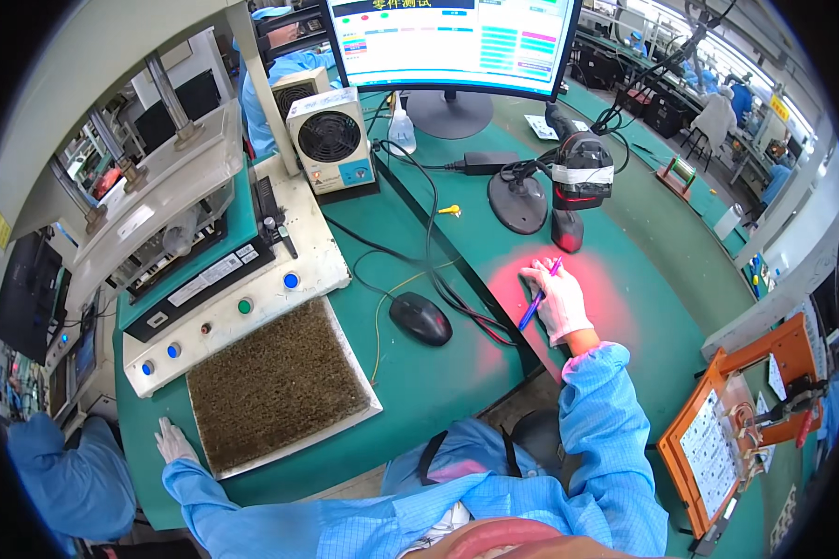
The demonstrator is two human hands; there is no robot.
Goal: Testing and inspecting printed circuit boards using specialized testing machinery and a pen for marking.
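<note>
The left hand (174, 442) lies outstretched just left of the pad (275, 389); the right hand (560, 300), well right of it, grips a pen (531, 311).

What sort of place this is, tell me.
Likely an electronics factory's testing area: a bench machine with coloured buttons, a scanner casting red light, and a blue-clad co-worker nearby.

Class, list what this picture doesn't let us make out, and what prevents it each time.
Pen: head view; its middle is covered by the right hand.
Monitor: head view; its top is cut off by the upper edge.
Rear fan: head view; partly hidden by the front fan.
Worker in white: head view; too small to tell what they are doing.
</note>
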